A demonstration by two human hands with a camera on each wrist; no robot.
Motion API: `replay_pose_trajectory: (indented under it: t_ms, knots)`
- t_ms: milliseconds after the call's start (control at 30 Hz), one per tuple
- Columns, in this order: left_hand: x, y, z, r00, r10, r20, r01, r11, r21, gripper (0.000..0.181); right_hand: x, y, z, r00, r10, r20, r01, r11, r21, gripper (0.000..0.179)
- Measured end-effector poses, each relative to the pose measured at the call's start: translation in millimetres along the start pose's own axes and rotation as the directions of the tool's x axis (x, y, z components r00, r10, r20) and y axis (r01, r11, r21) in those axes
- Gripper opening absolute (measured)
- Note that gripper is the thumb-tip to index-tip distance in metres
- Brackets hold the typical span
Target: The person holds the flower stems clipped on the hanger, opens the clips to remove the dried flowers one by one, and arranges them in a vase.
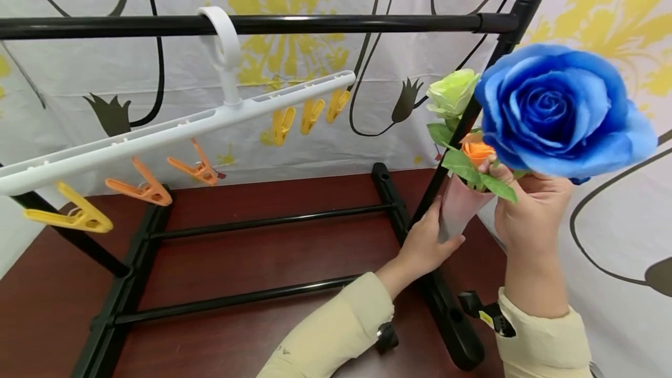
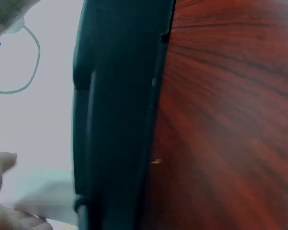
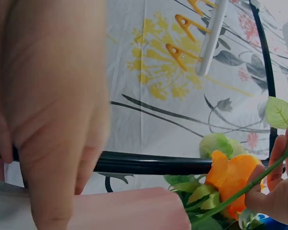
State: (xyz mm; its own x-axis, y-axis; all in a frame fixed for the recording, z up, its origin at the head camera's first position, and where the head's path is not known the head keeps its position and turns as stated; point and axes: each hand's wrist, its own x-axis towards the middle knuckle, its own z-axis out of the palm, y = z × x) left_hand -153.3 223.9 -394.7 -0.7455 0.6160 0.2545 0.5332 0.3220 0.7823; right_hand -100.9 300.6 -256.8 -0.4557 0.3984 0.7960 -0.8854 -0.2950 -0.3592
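My left hand (image 1: pixel 422 244) grips a pink, pale-based vase (image 1: pixel 458 207) beside the rack's right post, with the vase tilted. My right hand (image 1: pixel 532 209) pinches a green flower stem (image 3: pixel 235 195) just above the vase mouth, and the stem's lower end runs into the vase in the right wrist view. A large blue artificial rose (image 1: pixel 556 107) stands above this hand, covering part of it. An orange rose (image 3: pixel 230 179) and a pale green rose (image 1: pixel 452 93) with leaves stand in the vase. In the left wrist view, the left hand's fingers (image 2: pixel 19 220) show against the vase's pale side.
A black rack with a top bar (image 1: pixel 357 24) and a right base foot (image 1: pixel 451 319) stands on the reddish-brown table (image 1: pixel 252 255). From the bar hangs a white hanger (image 1: pixel 178 127) with yellow and orange clips (image 1: pixel 142 185). Behind is a flower-patterned cloth (image 1: pixel 315 150).
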Motion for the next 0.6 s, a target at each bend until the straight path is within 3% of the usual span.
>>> replay_pose_trajectory:
  t_ms: [133, 300, 500, 600]
  knots:
    - [0.3, 5.1, 0.3, 0.998, -0.014, -0.058, 0.020, 0.993, 0.113, 0.078, -2.8, 0.4, -9.2, 1.000, 0.026, -0.005, -0.026, 0.998, -0.050, 0.019]
    - [-1.2, 7.4, -1.5, 0.997, -0.025, -0.067, 0.032, 0.992, 0.120, 0.072, -3.2, -1.4, -11.5, 0.998, 0.039, -0.043, -0.041, 0.998, -0.051, 0.011]
    - [0.3, 7.0, -6.1, 0.994, 0.009, -0.104, 0.009, 0.985, 0.171, 0.061, -2.8, -7.3, -12.4, 0.994, 0.078, -0.071, -0.080, 0.996, -0.037, 0.011]
    - [2.7, 3.6, -8.7, 0.997, 0.002, -0.079, 0.010, 0.989, 0.148, 0.056, -2.5, -9.4, -12.8, 0.994, 0.084, -0.070, -0.086, 0.996, -0.020, 0.017]
